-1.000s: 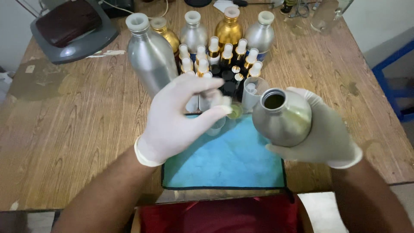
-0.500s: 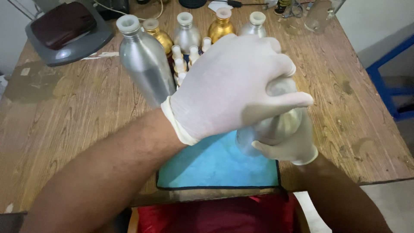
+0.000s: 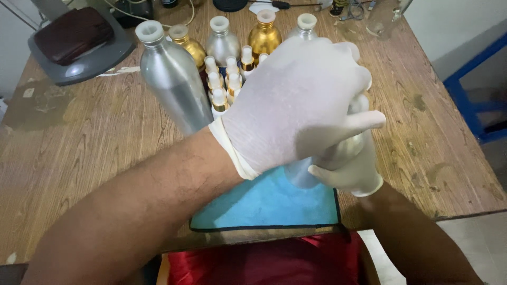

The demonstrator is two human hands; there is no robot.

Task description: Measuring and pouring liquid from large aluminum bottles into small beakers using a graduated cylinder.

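Note:
Both hands wear white gloves and meet over the blue mat (image 3: pixel 269 203). My right hand (image 3: pixel 351 169) grips a round silver metal bottle (image 3: pixel 300 173) from below and the side. My left hand (image 3: pixel 301 100) is clamped over the top of that bottle, fingers curled down around it, and hides its mouth. Whether anything lies under the left palm is hidden. Only a strip of the bottle's body shows between the two hands.
On the wooden table (image 3: pixel 79 158) behind my hands stand a tall silver bottle (image 3: pixel 174 79), two gold bottles (image 3: pixel 264 34), more silver bottles (image 3: pixel 222 39) and several small white-capped spray bottles (image 3: pixel 222 87). A grey scale (image 3: pixel 79 39) sits far left. Red cloth (image 3: pixel 264 261) lies below the near edge.
A second ago my left hand hovered open beside the bottle, whose open mouth was visible. It then moved right and closed over the bottle's top, where it stays.

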